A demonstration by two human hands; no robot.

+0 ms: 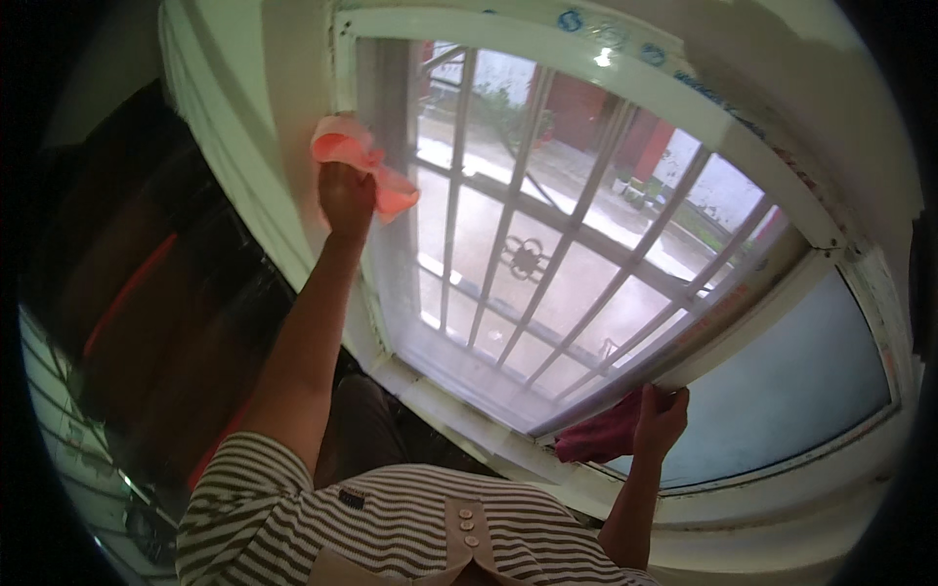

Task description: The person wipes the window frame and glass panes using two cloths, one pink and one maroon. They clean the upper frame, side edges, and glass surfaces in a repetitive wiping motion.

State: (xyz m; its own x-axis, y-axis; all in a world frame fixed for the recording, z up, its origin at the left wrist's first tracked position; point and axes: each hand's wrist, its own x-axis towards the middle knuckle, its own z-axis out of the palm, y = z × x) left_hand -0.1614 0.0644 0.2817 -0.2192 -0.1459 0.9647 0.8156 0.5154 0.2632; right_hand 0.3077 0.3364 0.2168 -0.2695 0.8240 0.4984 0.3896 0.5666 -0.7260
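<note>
My left hand [346,200] is raised to the left side of the window frame, its fingers closed on a pink cloth [393,192]. The cloth lies bunched against the white frame [344,83], with folds sticking out above and to the right of the hand. Lower on the right, my right hand [662,420] grips a dark maroon cloth [598,433] by the edge of the sliding window sash. That cloth hangs to the left of the hand, over the lower frame. Behind the barred opening a window screen or pane [469,381] looks hazy.
Metal bars [576,210] cross the opening, with a paved yard outside. A frosted pane [791,381] fills the right part of the window. To the left is a dark, glossy surface [147,264] with a red streak. The sill [459,415] runs below the window.
</note>
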